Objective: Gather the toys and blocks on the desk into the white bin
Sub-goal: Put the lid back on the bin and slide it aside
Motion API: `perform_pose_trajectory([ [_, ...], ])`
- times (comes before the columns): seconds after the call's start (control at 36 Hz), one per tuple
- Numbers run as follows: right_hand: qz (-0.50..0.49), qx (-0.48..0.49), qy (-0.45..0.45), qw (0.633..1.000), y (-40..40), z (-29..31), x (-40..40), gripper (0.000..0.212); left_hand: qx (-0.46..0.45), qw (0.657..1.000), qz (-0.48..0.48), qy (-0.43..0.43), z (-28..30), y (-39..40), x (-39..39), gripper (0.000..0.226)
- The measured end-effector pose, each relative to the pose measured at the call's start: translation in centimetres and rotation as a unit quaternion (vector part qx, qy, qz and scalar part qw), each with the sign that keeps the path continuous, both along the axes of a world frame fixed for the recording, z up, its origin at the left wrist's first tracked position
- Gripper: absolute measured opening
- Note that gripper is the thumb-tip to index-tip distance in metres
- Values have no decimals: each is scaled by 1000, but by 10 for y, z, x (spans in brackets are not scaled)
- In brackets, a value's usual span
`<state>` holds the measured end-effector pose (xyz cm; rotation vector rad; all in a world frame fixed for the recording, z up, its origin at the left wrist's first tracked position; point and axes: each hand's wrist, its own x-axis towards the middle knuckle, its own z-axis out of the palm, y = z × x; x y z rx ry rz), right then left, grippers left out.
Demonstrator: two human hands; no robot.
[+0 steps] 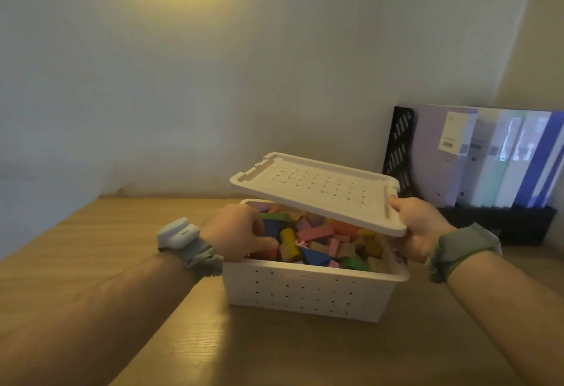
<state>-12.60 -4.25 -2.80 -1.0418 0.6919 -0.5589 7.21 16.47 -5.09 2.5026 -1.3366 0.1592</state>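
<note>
A white perforated bin point(305, 291) stands on the wooden desk, filled with several coloured wooden blocks point(317, 242). Its white lid point(317, 190) hovers tilted above the bin, higher on the far left. My right hand point(418, 226) grips the lid's near right edge, thumb on top. My left hand point(241, 233) is at the bin's left rim, with its curled fingers reaching inside onto the blocks; whether it holds one is unclear.
A black file rack point(500, 223) with several folders point(488, 156) stands at the back right against the wall. The wooden desk point(274, 352) stretches in front of and left of the bin. A lamp glows at the top.
</note>
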Motion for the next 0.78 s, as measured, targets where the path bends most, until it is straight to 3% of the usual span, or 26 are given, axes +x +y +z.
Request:
perform_pose_trajectory([
  [0.11, 18, -4, -4, 1000, -5, 0, -3, 22, -130, 990, 23, 40, 4, 17, 11, 7],
  [0.19, 35, 1, 2, 999, -9, 0, -5, 22, -261, 963, 47, 51, 3, 30, 30, 20],
  [0.25, 46, -4, 22, 999, -11, 1, -6, 25, -337, 930, 80, 121, 1, 35, 45, 22],
  [0.31, 53, -13, 43, 998, -12, 1, -5, 27, -395, 876, 112, 254, 0, 35, 59, 18],
  [0.36, 61, -17, 56, 996, -13, 0, -4, 29, -383, 840, 127, 363, 1, 31, 66, 17],
  [0.5, 73, -30, 87, 993, -13, 2, -5, 34, -250, 858, 123, 431, 0, 10, 63, 29],
  [0.64, 92, -27, 108, 990, -14, 2, -15, 34, -168, 914, 86, 360, -9, 6, 59, 14],
  [0.78, 97, -38, 124, 987, -15, 0, -16, 33, -201, 904, 70, 370, -20, 11, 64, 21],
])
